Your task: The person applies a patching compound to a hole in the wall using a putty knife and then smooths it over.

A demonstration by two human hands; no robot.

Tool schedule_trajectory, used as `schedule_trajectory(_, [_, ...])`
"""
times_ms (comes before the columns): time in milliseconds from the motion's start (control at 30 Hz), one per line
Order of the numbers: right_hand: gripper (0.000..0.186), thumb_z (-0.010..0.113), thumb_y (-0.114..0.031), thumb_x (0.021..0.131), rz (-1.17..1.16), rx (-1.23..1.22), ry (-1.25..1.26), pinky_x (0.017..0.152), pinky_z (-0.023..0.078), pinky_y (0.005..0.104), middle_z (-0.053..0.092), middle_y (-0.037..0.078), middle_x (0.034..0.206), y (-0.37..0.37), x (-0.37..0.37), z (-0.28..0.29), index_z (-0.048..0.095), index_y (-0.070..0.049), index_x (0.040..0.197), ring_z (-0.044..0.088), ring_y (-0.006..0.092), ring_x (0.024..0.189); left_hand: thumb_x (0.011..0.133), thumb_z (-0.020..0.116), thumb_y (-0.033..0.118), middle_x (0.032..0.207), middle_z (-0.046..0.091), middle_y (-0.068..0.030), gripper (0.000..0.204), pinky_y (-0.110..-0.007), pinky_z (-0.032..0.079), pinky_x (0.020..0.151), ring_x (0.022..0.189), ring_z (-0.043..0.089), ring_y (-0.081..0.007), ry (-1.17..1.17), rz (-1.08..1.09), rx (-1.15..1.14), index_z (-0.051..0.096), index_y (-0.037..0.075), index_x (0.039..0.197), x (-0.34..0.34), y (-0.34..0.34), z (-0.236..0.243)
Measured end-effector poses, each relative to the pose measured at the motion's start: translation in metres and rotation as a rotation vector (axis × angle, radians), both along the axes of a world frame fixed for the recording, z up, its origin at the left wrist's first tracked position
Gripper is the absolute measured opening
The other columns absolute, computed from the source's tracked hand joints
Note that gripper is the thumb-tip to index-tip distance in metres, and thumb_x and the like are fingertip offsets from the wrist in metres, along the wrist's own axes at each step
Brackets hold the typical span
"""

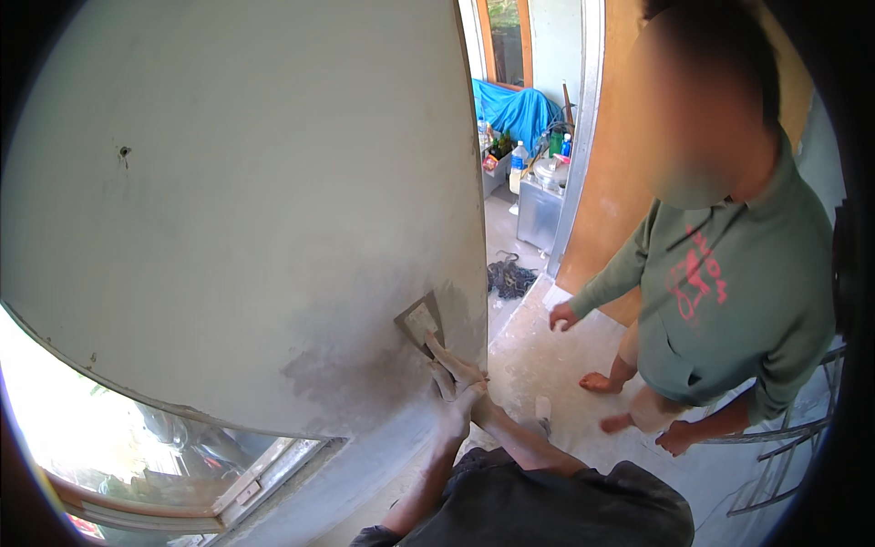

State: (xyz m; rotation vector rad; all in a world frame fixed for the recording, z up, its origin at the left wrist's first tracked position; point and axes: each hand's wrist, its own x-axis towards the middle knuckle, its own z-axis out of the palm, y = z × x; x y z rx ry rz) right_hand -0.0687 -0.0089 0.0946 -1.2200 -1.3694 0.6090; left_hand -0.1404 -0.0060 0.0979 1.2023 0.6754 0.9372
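Grey plaster wall (pixel 228 201): your right hand (pixel 453 369) and left hand (pixel 451 401) grip the trowel (pixel 420 322) near its right edge; beyond, bottles (pixel 518 164).

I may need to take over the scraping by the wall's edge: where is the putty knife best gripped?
Grip the putty knife by its handle, the lower end, where both hands now clasp it. Come from below and to the right. The flat blade lies against the grey wall with its wide edge up and left, so only the handle stands clear of the surface for fingers to wrap around.
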Motion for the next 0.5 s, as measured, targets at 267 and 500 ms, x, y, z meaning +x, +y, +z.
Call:
schedule_trajectory(267, [0.061, 0.048, -0.012, 0.082, -0.002, 0.003, 0.005, 0.075, 0.045, 0.0297, 0.056, 0.016, 0.107, -0.001, -0.001, -0.001, 0.028, -0.013, 0.139, 0.058, 0.0272, 0.09, 0.065, 0.055, 0.01, 0.093, 0.053, -0.0187, 0.057, -0.037, 0.049, 0.072, 0.083, 0.058, -0.0282, 0.039, 0.02, 0.055, 0.034, -0.008, 0.115, -0.002, -0.003, 0.0])
schedule_trajectory(500, [0.061, 0.048, -0.012, 0.082, 0.003, -0.018, 0.032, 0.077, 0.045, 0.0295, 0.055, 0.016, 0.11, -0.006, -0.002, -0.004, 0.027, -0.013, 0.139, 0.058, 0.0275, 0.092, 0.066, 0.055, 0.009, 0.095, 0.05, -0.0182, 0.06, -0.039, 0.049, 0.075, 0.086, 0.057, -0.029, 0.063, 0.023, 0.02, 0.032, -0.007, 0.119, 0.0, -0.003, -0.01])
